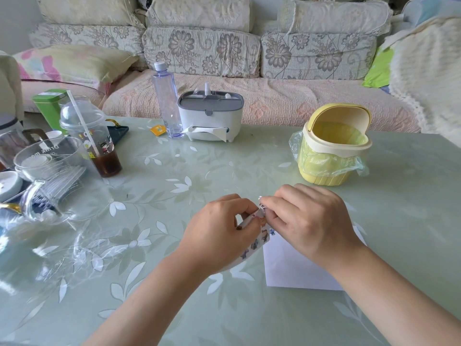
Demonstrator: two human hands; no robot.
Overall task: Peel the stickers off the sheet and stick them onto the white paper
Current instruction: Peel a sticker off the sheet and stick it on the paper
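Note:
A sticker sheet (259, 239) with small cartoon figures is held up over the table, curling between both hands. My left hand (219, 231) grips its left side with curled fingers. My right hand (309, 221) pinches the sheet's top edge, where a small bit of sticker sticks up. The white paper (294, 265) lies flat on the green table beneath and to the right of the sheet, partly hidden by my right hand and forearm.
A yellow lidded mini bin (334, 151) with a plastic liner stands behind my right hand. A tissue box (209, 116) and clear bottle (167, 101) stand at the back. Cups, a glass jug (50, 176) and clear wrapping crowd the left. A sofa runs behind the table.

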